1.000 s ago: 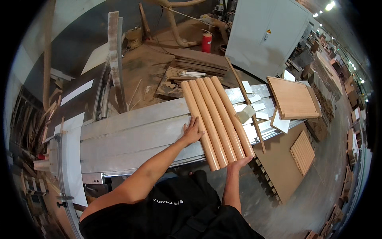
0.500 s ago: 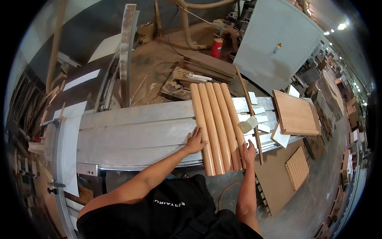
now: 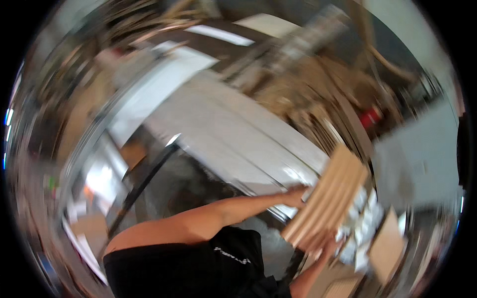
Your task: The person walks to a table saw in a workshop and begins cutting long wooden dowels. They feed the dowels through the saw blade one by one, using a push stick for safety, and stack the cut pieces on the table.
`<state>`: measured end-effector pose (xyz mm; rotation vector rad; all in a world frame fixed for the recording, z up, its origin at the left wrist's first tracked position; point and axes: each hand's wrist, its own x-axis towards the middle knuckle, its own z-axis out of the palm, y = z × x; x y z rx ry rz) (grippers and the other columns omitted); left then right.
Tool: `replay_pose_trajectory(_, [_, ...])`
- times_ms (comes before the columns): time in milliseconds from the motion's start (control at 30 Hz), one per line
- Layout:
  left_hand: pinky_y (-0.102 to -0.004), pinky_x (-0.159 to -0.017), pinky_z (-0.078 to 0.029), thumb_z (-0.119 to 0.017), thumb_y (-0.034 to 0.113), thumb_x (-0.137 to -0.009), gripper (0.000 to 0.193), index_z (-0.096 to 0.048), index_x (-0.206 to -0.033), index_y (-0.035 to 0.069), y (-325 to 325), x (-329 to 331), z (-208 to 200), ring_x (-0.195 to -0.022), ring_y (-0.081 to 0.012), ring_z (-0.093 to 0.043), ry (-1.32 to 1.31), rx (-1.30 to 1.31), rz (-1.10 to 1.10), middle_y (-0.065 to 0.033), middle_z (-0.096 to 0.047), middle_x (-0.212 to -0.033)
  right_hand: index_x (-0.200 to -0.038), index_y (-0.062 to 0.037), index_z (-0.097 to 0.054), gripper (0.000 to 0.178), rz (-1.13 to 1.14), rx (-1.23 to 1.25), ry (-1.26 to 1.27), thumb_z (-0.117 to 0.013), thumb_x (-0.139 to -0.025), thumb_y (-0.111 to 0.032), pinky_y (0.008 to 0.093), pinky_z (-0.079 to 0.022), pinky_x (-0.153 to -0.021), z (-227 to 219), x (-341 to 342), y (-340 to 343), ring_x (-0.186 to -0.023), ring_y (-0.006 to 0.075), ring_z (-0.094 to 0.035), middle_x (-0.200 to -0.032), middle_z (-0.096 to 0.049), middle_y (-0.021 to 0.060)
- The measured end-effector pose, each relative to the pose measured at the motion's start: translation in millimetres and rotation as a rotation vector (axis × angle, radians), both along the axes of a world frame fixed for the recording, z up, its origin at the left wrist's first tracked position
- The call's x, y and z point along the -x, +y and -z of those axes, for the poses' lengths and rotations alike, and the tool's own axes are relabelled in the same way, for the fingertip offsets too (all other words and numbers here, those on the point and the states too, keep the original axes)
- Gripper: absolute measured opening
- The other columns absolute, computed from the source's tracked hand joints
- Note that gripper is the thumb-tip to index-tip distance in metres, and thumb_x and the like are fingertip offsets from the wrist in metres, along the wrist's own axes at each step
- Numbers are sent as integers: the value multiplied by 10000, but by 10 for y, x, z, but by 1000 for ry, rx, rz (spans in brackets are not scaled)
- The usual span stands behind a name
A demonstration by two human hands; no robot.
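The ridged wooden board (image 3: 330, 193) is lying right of centre in the frame, slanting across the right end of the grey table (image 3: 233, 124), with its lower end sticking out past the table's near edge. The left hand (image 3: 294, 196) is touching the board's left edge, and the right hand (image 3: 324, 244) is touching its lower right corner. Blur is smearing both hands, so I cannot tell whether their fingers are gripping the board or only pressing on it. White pieces (image 3: 366, 221) are lying just right of the board, and a flat wooden panel (image 3: 387, 251) is leaning farther toward the lower right. Another ridged board (image 3: 343, 288) is showing at the bottom edge. A white sheet (image 3: 174, 74) is covering the table's far end at upper left, while a grey cabinet (image 3: 415, 154) is standing at the right
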<state>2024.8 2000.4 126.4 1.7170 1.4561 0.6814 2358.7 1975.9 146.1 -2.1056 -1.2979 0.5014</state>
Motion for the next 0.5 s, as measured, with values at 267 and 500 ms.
replay_pose_trajectory(267, [-467,-818,-497,-649,345,-906,384,-642,-1100,14,-2206,1365,-480,-953,-370,-648,-275,-105,-399,-172,-688,-992,-1287,96,-566,445,-453,-382,99,-506,-1045,-273,397,-494,-956,-577,1937,-492,-1074,375,-627,-1215,-637,265])
replay_pose_trajectory(500, [-462,-697,-500,-640,386,-893,363,-708,-869,30,-4263,2078,-563,-777,-363,-665,-212,-115,-1011,-157,-699,-813,-1217,81,-624,355,-1459,-36,286,-602,-989,-190,352,-529,-790,-511,4067,-1659,-867,232,-650,-1027,-693,163])
